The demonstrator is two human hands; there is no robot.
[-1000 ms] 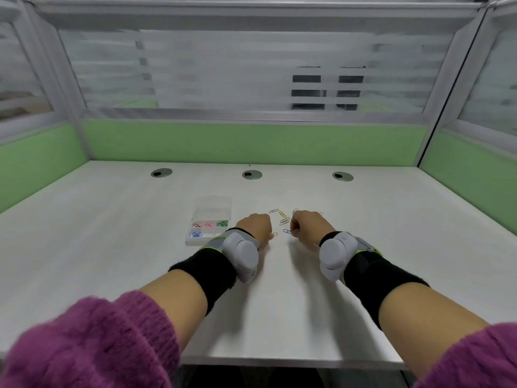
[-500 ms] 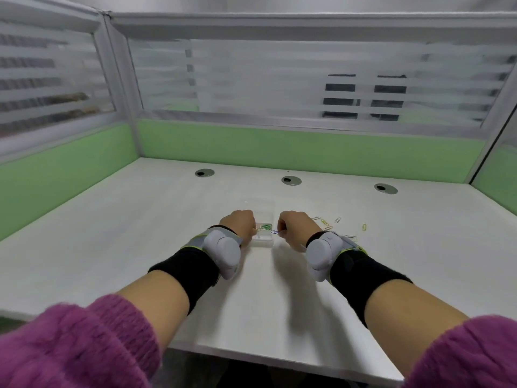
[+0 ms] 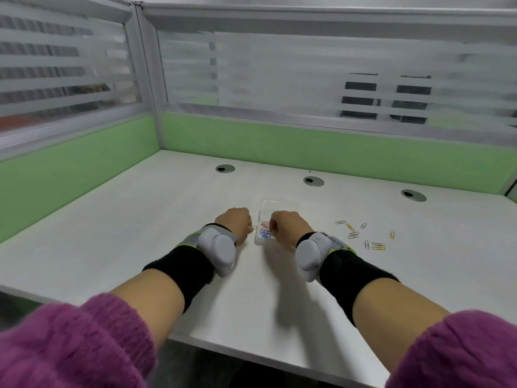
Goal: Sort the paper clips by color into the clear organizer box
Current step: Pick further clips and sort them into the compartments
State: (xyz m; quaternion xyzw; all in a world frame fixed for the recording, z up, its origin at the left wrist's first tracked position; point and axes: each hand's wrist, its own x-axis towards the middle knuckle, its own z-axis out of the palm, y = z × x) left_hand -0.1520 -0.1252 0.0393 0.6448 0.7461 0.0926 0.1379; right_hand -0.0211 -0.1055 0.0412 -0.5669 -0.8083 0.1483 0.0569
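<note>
The clear organizer box point(image 3: 279, 206) lies on the white desk between my two hands, its lid open toward the back. Red and blue paper clips point(image 3: 263, 233) show in its near compartments. My left hand point(image 3: 233, 221) is closed just left of the box, pinching a yellowish paper clip point(image 3: 254, 227) at the fingertips. My right hand point(image 3: 285, 226) is closed over the box's right side with a blue paper clip point(image 3: 268, 232) at its fingertips above the blue compartment. Several loose silver and yellow paper clips point(image 3: 354, 234) lie to the right.
Three round cable holes point(image 3: 313, 181) sit along the back of the desk. Green and frosted partition walls point(image 3: 279, 141) close the desk at the back and left. The desk's front edge point(image 3: 251, 357) runs under my forearms.
Both hands moved left from the loose clips to the box, each carrying a clip. The view turned left, so the loose clips now lie at the right.
</note>
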